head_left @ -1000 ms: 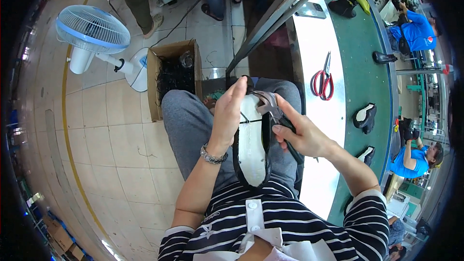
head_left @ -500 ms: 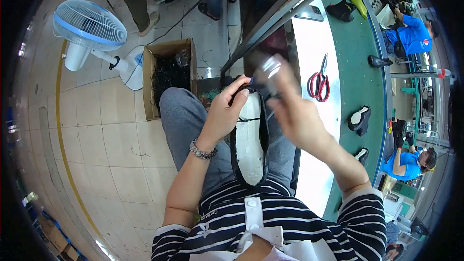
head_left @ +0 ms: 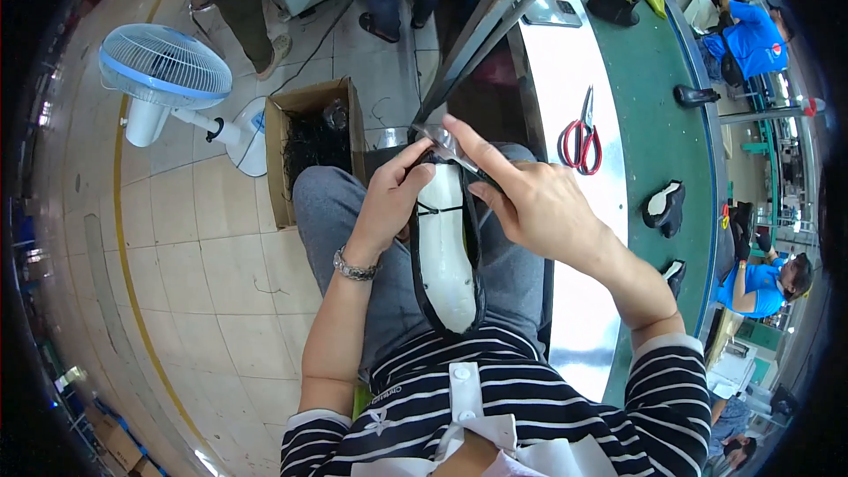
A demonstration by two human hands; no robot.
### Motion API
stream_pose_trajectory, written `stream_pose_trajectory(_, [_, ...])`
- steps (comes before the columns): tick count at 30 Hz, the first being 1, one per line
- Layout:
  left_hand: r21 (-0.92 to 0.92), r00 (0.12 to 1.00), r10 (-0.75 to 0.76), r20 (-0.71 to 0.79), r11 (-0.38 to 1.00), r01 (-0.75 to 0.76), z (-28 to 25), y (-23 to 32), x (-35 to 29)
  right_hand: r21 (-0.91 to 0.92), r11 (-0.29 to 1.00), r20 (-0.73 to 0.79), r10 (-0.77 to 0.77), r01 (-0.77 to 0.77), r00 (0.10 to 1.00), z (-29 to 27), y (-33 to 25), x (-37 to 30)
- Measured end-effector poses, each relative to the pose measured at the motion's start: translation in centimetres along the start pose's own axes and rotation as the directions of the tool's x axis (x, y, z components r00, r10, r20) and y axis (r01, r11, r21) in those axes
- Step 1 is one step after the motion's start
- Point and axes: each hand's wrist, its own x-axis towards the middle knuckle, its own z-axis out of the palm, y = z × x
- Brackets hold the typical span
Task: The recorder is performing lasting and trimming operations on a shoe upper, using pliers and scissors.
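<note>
A black shoe upper with a white sole face point(head_left: 444, 252) lies bottom up over my lap, its near end against my striped shirt. A thin black strap or cord crosses the white face. My left hand point(head_left: 384, 208) is closed on the far end, thumb on the white face and fingers curled over the edge. In my right hand point(head_left: 548, 212) is a shiny metal hand tool point(head_left: 450, 148), with the index finger stretched along it. The tool meets the shoe's far edge beside my left fingertips. Its exact kind cannot be made out.
Red-handled scissors point(head_left: 581, 155) and a phone point(head_left: 552, 12) lie on the steel ledge point(head_left: 579, 318) at right. Beyond runs a green belt point(head_left: 632, 159) with black shoes point(head_left: 664, 209). A slanted metal post point(head_left: 490, 26) stands ahead. Left are a cardboard box point(head_left: 360, 137) and a fan point(head_left: 165, 57).
My right hand, blurred and raised right of the shoe's far end before, has moved left and brought the tool onto that edge. My left hand keeps its hold.
</note>
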Motion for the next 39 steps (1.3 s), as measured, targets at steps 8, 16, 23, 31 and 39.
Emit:
stream_pose_trajectory(8, [-0.046, 0.993, 0.005, 0.116, 0.999, 0.000, -0.9, 0.0, -0.3, 0.128, 0.992, -0.014, 0.011, -0.009, 1.000, 2.3, 1.5, -1.5])
stream_pose_trajectory(16, [-0.150, 0.986, 0.167, 0.006, 0.975, -0.165, -0.7, 0.4, -3.2, 0.228, 0.713, -0.320, 0.698, -0.663, 0.640, 10.5, 9.4, -13.6])
stream_pose_trajectory(23, [-0.118, 0.981, 0.089, -0.173, 0.987, -0.110, -0.1, -1.1, -4.6, 0.139, 0.713, -0.446, 0.665, -0.687, 0.600, 12.7, 13.6, -17.4])
stream_pose_trajectory(31, [0.030, 0.952, 0.196, -0.234, 0.980, -0.194, 2.5, -0.7, -6.2, 0.224, 0.700, -0.552, 0.665, -0.678, 0.504, 10.2, 24.3, -5.4])
stream_pose_trajectory(39, [0.691, 0.928, 0.312, -0.206, 0.718, -0.088, 4.6, -1.0, -5.8, 0.993, -0.038, 0.103, 0.700, -0.108, 0.707, 7.6, 22.1, -9.3])
